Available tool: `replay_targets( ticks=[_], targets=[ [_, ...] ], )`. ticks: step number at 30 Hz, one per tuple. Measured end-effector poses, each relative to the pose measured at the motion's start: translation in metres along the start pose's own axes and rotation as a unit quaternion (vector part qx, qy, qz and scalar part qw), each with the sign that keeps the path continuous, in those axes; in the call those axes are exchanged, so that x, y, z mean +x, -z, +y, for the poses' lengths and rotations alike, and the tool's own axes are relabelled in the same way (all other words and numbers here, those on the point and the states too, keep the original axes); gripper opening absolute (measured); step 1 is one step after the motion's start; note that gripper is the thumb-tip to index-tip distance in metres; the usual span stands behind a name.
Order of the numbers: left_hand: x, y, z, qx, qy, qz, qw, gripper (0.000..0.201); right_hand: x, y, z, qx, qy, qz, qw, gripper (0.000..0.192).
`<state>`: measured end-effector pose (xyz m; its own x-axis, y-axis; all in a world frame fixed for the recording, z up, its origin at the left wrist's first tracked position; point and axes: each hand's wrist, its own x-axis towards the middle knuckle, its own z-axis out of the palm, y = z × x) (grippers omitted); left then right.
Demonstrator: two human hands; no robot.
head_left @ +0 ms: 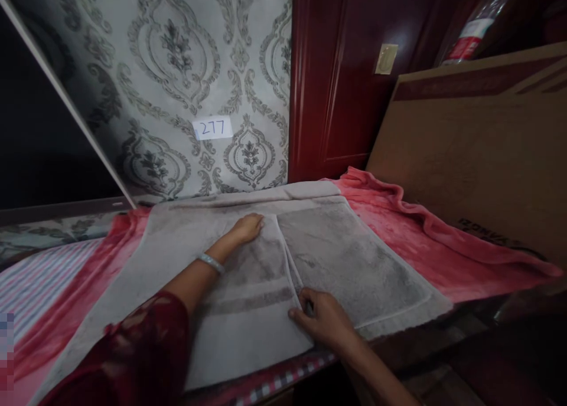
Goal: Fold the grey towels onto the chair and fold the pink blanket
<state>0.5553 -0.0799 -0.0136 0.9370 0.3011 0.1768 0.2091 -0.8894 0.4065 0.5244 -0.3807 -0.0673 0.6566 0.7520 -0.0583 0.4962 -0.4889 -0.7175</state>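
A grey bath towel lies spread across the centre of the frame on a red fleece blanket, which covers the table along the lower edge. The towel's left portion is folded inward, its edge running down the middle of the frame over the right portion.

The left hand, wearing a silver bracelet, lies flat with fingers together, pressing the far end of the folded edge just above centre. The right hand, at lower centre, has its fingers curled over the near end of the same edge and appears to pinch the cloth; the thumb side is partly hidden.

A cardboard box leans at the right of the frame, close to the blanket. Patterned wallpaper with a paper label fills the upper left; a dark red door stands at upper centre.

Risks, as judged: the fold may skew if the two hands pull unevenly; the fleece beneath could slide or bunch, carrying the towel toward the table's near edge.
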Motion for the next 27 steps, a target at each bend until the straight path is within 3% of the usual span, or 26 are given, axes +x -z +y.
replay_targets(
  ticks=[4, 10, 19, 27],
  targets=[
    [0.042, -0.012, -0.001, 0.033, 0.016, -0.014, 0.999, 0.021, -0.003, -0.001, -0.001, -0.006, -0.012, 0.006, 1.0, 0.02],
    [0.063, -0.025, -0.004, 0.072, 0.033, -0.025, 0.997, 0.012, -0.003, -0.007, 0.004, -0.009, -0.017, 0.012, 1.0, 0.015],
    [0.053, -0.047, -0.008, 0.083, 0.069, 0.01, 0.994, 0.019, -0.002, -0.01, 0.002, -0.055, -0.041, -0.006, 0.998, 0.014],
    [0.055, -0.047, -0.009, 0.071, 0.068, 0.005, 0.995, 0.017, -0.006, -0.009, 0.007, 0.016, -0.033, 0.026, 0.999, 0.01]
  ],
)
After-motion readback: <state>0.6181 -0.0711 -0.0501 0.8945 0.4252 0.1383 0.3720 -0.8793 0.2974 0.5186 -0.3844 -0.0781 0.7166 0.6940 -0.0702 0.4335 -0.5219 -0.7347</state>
